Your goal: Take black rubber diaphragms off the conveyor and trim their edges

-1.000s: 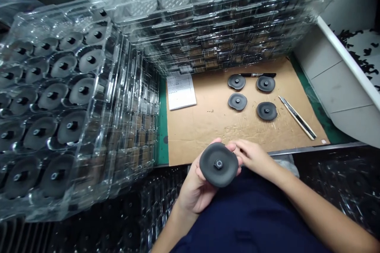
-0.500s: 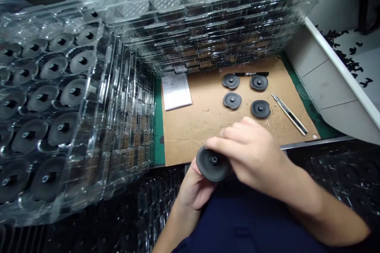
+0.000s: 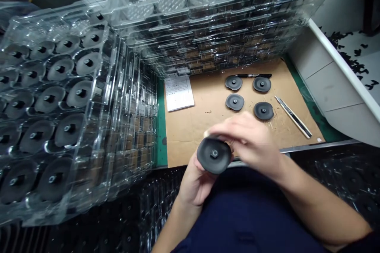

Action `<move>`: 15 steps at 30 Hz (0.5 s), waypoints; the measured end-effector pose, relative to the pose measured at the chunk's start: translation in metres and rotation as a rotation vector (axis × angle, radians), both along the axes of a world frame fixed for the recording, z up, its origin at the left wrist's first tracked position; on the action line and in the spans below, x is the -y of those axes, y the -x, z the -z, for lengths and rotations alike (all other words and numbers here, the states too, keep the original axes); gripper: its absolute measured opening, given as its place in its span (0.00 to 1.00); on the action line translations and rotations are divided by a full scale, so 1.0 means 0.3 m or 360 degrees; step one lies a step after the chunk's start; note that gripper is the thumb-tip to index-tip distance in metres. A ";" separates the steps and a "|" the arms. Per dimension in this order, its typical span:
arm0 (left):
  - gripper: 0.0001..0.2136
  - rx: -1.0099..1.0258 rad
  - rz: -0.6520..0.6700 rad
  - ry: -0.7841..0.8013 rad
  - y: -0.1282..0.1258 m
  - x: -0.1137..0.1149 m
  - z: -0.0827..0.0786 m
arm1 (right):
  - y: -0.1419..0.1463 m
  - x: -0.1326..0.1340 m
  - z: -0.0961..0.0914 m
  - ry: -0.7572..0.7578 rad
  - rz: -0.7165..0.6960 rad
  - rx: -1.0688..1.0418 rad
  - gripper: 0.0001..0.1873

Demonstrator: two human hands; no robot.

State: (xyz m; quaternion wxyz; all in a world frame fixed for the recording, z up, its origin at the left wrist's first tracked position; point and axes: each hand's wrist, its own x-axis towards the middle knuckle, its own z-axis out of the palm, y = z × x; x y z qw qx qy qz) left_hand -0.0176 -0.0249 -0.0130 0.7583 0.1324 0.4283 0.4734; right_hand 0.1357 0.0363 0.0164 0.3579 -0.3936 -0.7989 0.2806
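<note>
My left hand (image 3: 194, 184) holds a black round rubber disc (image 3: 213, 155) with a small metal hub in its middle, gripped from below in front of my body. My right hand (image 3: 247, 142) curls over the disc's top edge, fingers bent and pressed on its rim. Several like discs (image 3: 234, 101) lie in two rows on the brown cardboard sheet (image 3: 204, 120) just beyond my hands.
Stacks of clear plastic trays (image 3: 59, 99) with black discs in their pockets rise at left, and more trays (image 3: 208, 19) at the back. A paper slip (image 3: 179, 93), a black marker (image 3: 255, 75) and a utility knife (image 3: 292, 116) lie on the cardboard. A white bin (image 3: 341, 83) stands at right.
My right hand moved from beside the disc to over its top edge. The disc rose slightly and tilted, still in my left hand.
</note>
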 end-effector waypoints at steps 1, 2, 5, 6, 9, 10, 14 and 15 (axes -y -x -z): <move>0.29 0.0118 -0.0013 -0.0013 0.006 -0.001 -0.005 | -0.022 -0.004 0.027 0.0129 0.0114 0.0020 0.12; 0.29 0.0228 -0.0020 -0.0026 0.013 -0.001 -0.010 | -0.044 -0.002 0.060 0.0248 0.0207 0.0044 0.11; 0.29 0.0364 -0.0004 -0.0044 0.031 0.000 -0.015 | -0.088 0.042 0.178 0.0519 0.0260 0.0141 0.12; 0.28 0.0356 0.0007 -0.0029 0.034 0.001 -0.014 | -0.093 0.064 0.218 0.0574 0.0208 0.0182 0.12; 0.29 0.0330 0.0015 0.0034 0.030 0.001 -0.018 | -0.092 0.113 0.304 0.0629 0.0092 0.0246 0.11; 0.29 0.0323 0.0013 0.0055 0.026 0.001 -0.021 | -0.091 0.117 0.312 0.0639 0.0095 0.0244 0.11; 0.31 0.0302 0.0018 0.0076 0.009 0.003 -0.033 | -0.091 0.081 0.201 0.0608 0.0338 0.0153 0.13; 0.31 0.0306 0.0014 0.0060 0.004 0.004 -0.032 | -0.087 0.068 0.148 0.0539 0.0414 0.0101 0.13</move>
